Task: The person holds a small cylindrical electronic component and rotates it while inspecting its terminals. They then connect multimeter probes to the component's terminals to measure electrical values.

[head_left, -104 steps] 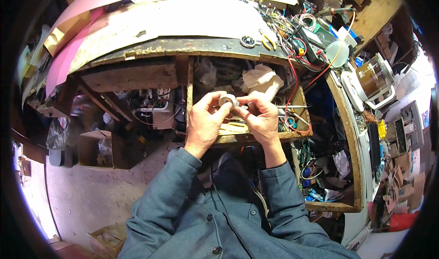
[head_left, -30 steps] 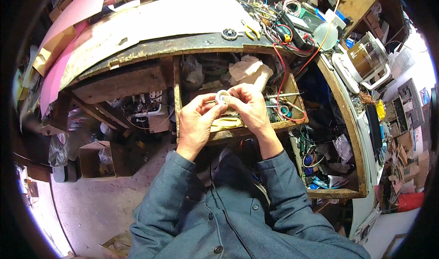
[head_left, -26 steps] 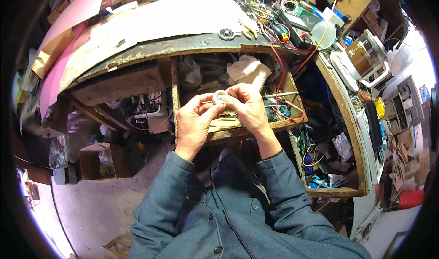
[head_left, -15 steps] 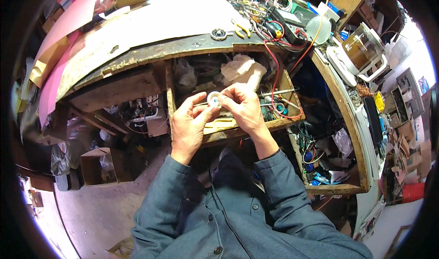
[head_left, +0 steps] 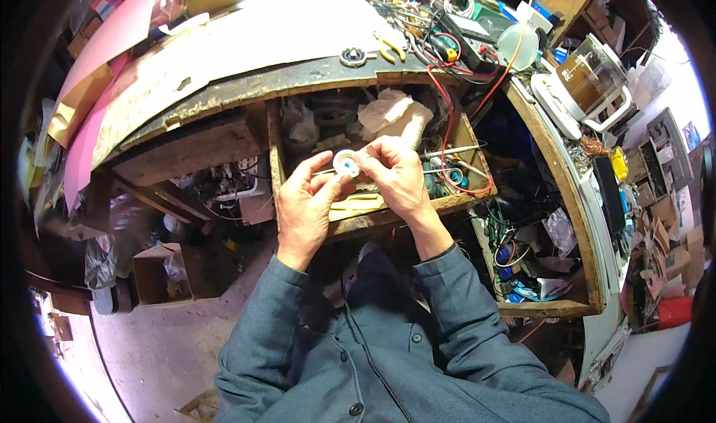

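Between my two hands is a small white ring-shaped spool [head_left: 346, 162], its open face turned up, with a bluish spot at its centre. My left hand [head_left: 306, 203] pinches its lower left side between thumb and fingers. On the other side, my right hand [head_left: 395, 175] has thumb and forefinger closed at the spool's right edge; any fine strand between them is too small to make out. Both hands are held above an open wooden drawer [head_left: 365, 222]. Inside it lie a crumpled pale cloth or paper [head_left: 394, 114], a yellow-handled tool [head_left: 356, 205] and assorted small parts.
On the bench top lie yellow pliers [head_left: 391, 48], a round dark part [head_left: 353, 56] and a black multimeter [head_left: 468, 41] with red leads. A glass jug [head_left: 593, 76] stands at the right. A lower drawer [head_left: 556, 309] holds wires. A cardboard box [head_left: 163, 275] sits on the floor.
The spool has tilted slightly and shifted a little to the left, showing more of its face. Both hands keep nearly the same grip.
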The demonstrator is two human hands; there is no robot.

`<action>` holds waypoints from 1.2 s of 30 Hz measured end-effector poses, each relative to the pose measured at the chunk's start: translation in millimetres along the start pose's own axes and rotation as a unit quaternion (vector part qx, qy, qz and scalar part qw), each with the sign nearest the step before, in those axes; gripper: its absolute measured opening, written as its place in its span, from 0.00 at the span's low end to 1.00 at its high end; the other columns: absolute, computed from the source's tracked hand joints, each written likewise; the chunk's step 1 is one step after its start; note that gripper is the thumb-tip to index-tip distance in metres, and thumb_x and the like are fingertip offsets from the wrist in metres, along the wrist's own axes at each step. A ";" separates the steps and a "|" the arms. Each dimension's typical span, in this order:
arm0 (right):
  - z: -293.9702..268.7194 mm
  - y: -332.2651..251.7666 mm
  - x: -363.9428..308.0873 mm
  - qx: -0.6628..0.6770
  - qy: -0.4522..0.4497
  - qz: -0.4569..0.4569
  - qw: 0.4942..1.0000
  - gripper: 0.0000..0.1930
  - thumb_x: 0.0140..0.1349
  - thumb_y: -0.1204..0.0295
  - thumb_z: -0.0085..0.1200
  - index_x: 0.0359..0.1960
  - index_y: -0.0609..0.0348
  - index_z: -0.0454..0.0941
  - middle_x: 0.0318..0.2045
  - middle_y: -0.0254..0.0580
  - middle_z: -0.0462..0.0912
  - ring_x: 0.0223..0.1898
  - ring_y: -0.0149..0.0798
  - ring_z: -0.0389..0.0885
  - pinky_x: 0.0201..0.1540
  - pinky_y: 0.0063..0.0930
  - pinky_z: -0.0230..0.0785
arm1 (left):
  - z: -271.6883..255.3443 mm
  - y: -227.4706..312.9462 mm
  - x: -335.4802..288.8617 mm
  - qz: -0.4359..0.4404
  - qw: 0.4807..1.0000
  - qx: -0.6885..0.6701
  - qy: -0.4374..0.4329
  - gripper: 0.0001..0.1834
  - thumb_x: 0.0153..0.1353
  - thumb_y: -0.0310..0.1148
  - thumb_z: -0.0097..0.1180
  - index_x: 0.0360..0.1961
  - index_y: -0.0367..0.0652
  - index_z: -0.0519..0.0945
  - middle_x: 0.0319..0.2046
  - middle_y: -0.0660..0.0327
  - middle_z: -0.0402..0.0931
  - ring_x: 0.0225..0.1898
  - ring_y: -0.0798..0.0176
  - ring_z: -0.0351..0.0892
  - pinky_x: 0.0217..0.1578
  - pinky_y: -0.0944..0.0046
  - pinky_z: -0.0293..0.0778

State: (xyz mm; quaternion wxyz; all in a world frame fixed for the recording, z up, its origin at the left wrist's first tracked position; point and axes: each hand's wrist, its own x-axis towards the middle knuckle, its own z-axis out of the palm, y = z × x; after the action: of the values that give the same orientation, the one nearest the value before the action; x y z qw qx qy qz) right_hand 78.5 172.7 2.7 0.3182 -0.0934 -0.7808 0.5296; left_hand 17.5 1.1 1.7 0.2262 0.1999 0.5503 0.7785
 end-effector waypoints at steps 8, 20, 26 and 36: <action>-1.2 -3.7 0.4 0.047 -0.008 0.008 0.999 0.13 0.66 0.69 0.69 0.27 0.63 0.80 0.22 0.38 0.77 0.29 0.33 0.74 0.33 0.33 0.67 | 0.8 -1.8 1.6 0.007 1.000 -0.003 -0.004 0.23 0.72 0.25 0.66 0.64 0.30 0.78 0.45 0.52 0.90 0.43 0.65 0.90 0.44 0.67 0.86; 0.0 5.4 -0.8 0.028 -0.002 -0.022 0.999 0.12 0.68 0.71 0.68 0.29 0.64 0.81 0.21 0.31 0.76 0.25 0.26 0.72 0.29 0.27 0.65 | -0.4 0.0 -0.6 0.017 1.000 -0.002 -0.022 0.18 0.73 0.26 0.65 0.61 0.33 0.81 0.47 0.57 0.89 0.44 0.68 0.89 0.47 0.67 0.86; -1.0 -6.7 -1.9 0.070 -0.016 0.004 0.997 0.10 0.68 0.72 0.68 0.30 0.65 0.83 0.23 0.31 0.78 0.26 0.23 0.73 0.30 0.24 0.67 | -1.4 -2.4 0.6 0.029 0.999 0.006 -0.025 0.18 0.73 0.26 0.65 0.61 0.33 0.81 0.47 0.56 0.89 0.43 0.67 0.90 0.45 0.67 0.86; -4.0 -5.7 -1.8 0.036 -0.027 0.015 0.999 0.12 0.67 0.70 0.70 0.32 0.66 0.83 0.27 0.35 0.80 0.29 0.28 0.78 0.33 0.26 0.71 | -3.3 -2.8 1.6 0.040 0.997 0.061 -0.017 0.18 0.72 0.26 0.66 0.60 0.32 0.81 0.44 0.55 0.90 0.41 0.66 0.90 0.43 0.67 0.85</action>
State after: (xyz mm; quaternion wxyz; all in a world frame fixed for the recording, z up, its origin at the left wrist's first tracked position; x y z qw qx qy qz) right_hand 83.4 172.5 7.9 0.2918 -0.0790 -0.7682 0.5643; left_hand 14.7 0.3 -1.9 0.1912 0.2489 0.5845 0.7482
